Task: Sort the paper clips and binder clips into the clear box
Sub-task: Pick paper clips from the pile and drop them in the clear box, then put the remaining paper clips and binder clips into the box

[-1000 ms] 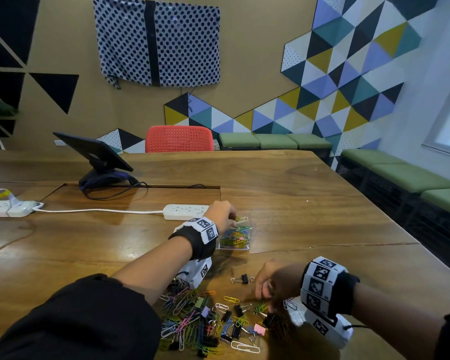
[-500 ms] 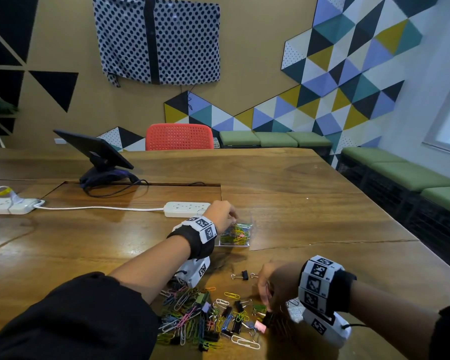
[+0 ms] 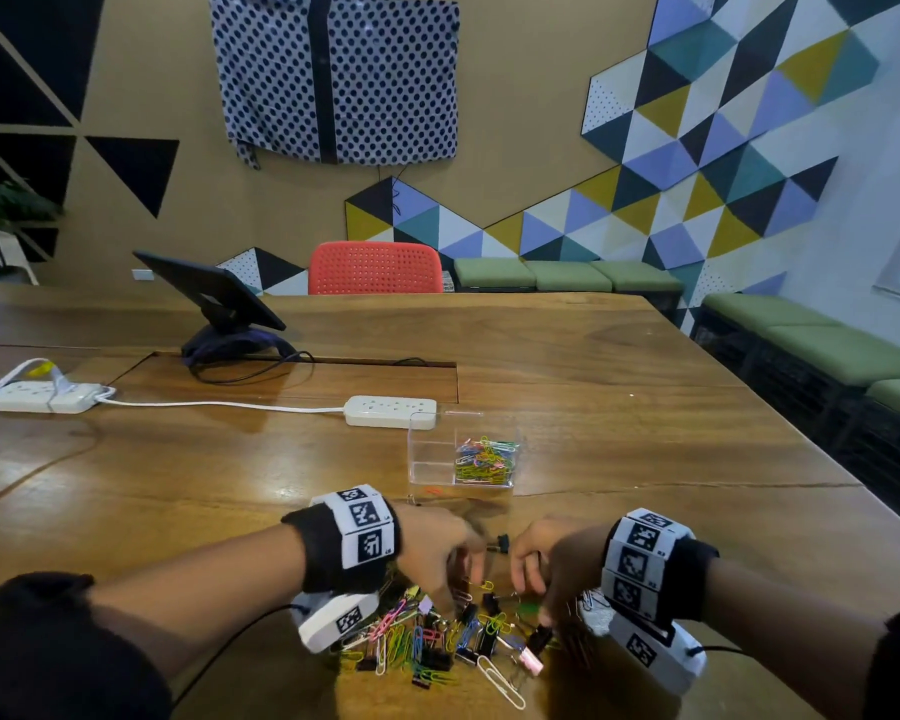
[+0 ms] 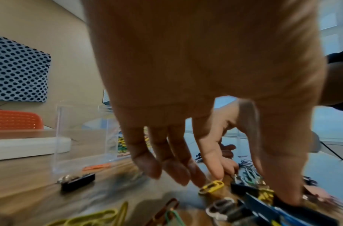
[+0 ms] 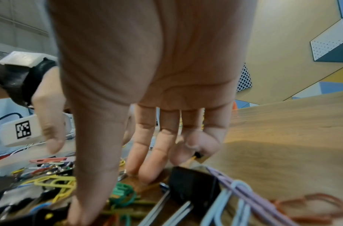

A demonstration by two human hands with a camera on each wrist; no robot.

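The clear box (image 3: 427, 449) stands on the wooden table, beyond both hands, with coloured paper clips (image 3: 485, 459) heaped in its right compartment. A mixed pile of paper clips and binder clips (image 3: 427, 646) lies near the front edge. My left hand (image 3: 450, 576) hangs over the pile with its fingers (image 4: 172, 162) straight and its thumb tip on a blue binder clip (image 4: 263, 204). My right hand (image 3: 533, 579) reaches down beside it, index and middle fingertips (image 5: 147, 175) on the table. A green binder clip (image 5: 122, 189) lies between its thumb and fingers. A lone black binder clip (image 3: 502, 543) lies between pile and box.
A white power strip (image 3: 391, 410) lies just behind the box, and its cable runs left to a second strip (image 3: 42, 397). A tablet on a stand (image 3: 214, 298) stands far left. A red chair (image 3: 375, 267) and green benches (image 3: 827, 350) border the table.
My left hand has come back from the clear box to the pile, so the box now shows whole. The right hand has stayed at the pile, and the head view has dipped.
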